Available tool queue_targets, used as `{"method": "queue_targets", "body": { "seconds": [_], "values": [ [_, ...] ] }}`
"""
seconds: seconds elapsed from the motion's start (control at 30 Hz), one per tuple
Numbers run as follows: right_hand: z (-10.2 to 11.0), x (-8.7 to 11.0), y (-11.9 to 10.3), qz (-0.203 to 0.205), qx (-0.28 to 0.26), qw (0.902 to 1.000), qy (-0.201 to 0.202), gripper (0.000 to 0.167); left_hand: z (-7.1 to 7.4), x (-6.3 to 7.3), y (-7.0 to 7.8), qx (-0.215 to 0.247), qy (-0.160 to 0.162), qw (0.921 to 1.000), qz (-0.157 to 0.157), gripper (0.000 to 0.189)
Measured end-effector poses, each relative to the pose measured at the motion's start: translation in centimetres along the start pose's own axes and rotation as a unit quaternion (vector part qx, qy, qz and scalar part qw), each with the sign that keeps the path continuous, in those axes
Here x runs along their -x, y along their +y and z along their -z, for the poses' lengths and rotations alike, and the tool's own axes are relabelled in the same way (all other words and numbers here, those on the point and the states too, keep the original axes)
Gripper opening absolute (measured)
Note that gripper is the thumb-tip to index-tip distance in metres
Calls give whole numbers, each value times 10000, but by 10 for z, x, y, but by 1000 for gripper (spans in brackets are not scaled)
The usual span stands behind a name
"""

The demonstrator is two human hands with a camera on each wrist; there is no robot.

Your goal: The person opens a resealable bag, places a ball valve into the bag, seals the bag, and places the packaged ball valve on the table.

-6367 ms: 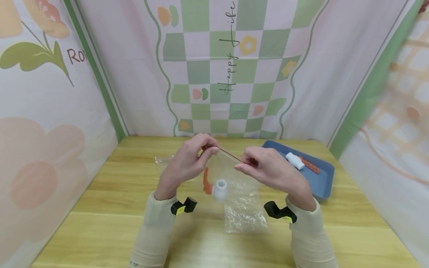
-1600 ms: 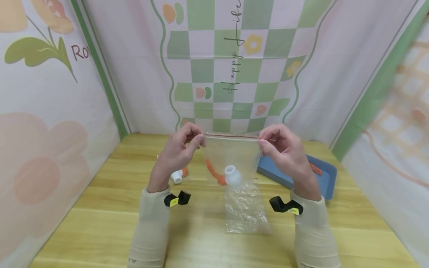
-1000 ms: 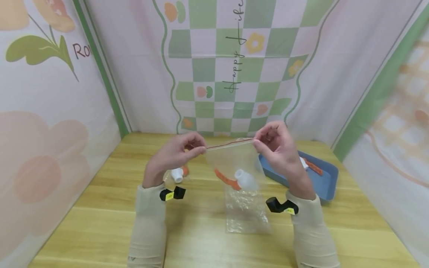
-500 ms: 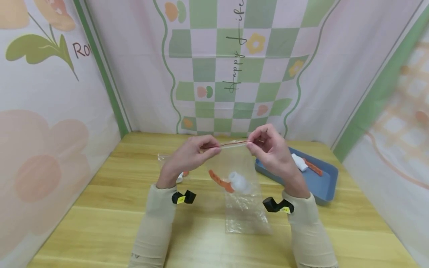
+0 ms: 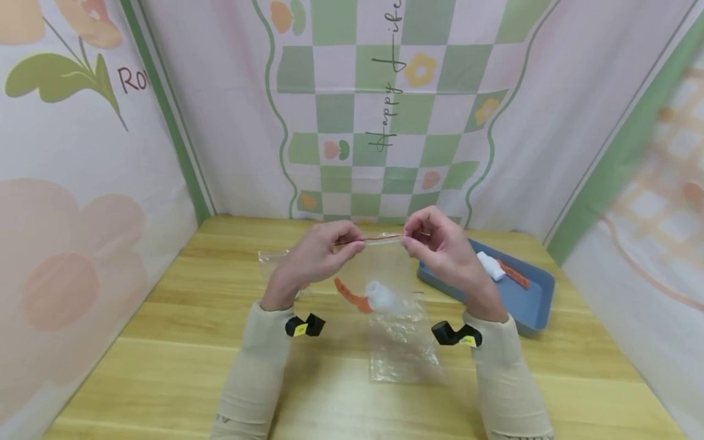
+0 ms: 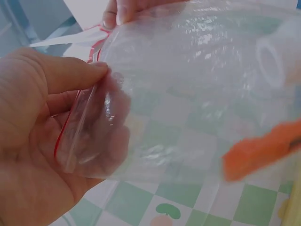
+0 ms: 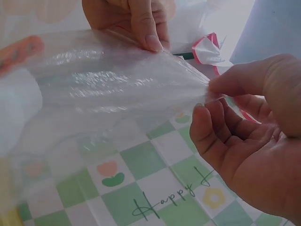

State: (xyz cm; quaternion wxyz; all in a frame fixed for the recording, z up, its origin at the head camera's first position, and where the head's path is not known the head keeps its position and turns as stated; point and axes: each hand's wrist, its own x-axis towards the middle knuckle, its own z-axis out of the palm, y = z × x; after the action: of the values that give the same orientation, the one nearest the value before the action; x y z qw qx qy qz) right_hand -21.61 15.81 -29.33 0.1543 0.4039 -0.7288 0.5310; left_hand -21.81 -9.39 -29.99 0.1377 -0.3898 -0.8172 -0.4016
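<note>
Grip: left hand [image 5: 324, 252] pinches one end of the bag's red-lined top edge, thumb on one face, fingers behind the film; right hand [image 5: 442, 247] pinches the other end, thumb against fingertips. Both narrow.
Bag [image 5: 387, 260]: hangs between the hands, above the counter [image 5: 165, 354].
Red line [image 5: 382, 238]: can't tell if sealed all along. Film creases at the right pinch; pressing over that bunching could leave a gap.
Loose flap [image 7: 207, 49]: red-edged, curls away beyond the pinches (seemingly the bag's lip); if caught in the closure, it could stop it meeting.
White pipe piece [image 5: 381, 297]: low inside the bag, probably the main weight. One pinch slipping on slick film would drop that side, and an unsealed mouth could spill it.
Orange strip [image 5: 352, 296]: inside too, beside the pipe piece; its hard end could poke or stretch thin film under a sharp tug.
Flat bag [image 5: 404, 363]: on the counter, partly behind the held one (contact unclear); setting down there could make both slide.
Blue tray [image 5: 536, 305]: just beyond the right wrist; an outward swing might knock it.
</note>
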Motion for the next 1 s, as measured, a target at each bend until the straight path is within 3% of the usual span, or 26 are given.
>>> {"method": "queue_targets", "body": {
  "seconds": [0.3, 0.47, 0.83, 1.0],
  "values": [
    [-4, -2, 2, -487, 758, 9923, -855, 16, 1, 3, 4, -167, -43, 9992, -354, 8],
    [-9, -3, 0, -700, 732, 9893, -1047, 6, -2, 1, 8, -352, -126, 9985, -409, 7],
    [-5, -4, 7, -843, 812, 9869, -1107, 3, -5, -1, 6, -316, -306, 9988, -222, 7],
    [-6, -6, 16, -1015, 910, 9835, -1192, 5, -1, -1, 0, -292, -541, 9980, 158, 8]
  ]
}}
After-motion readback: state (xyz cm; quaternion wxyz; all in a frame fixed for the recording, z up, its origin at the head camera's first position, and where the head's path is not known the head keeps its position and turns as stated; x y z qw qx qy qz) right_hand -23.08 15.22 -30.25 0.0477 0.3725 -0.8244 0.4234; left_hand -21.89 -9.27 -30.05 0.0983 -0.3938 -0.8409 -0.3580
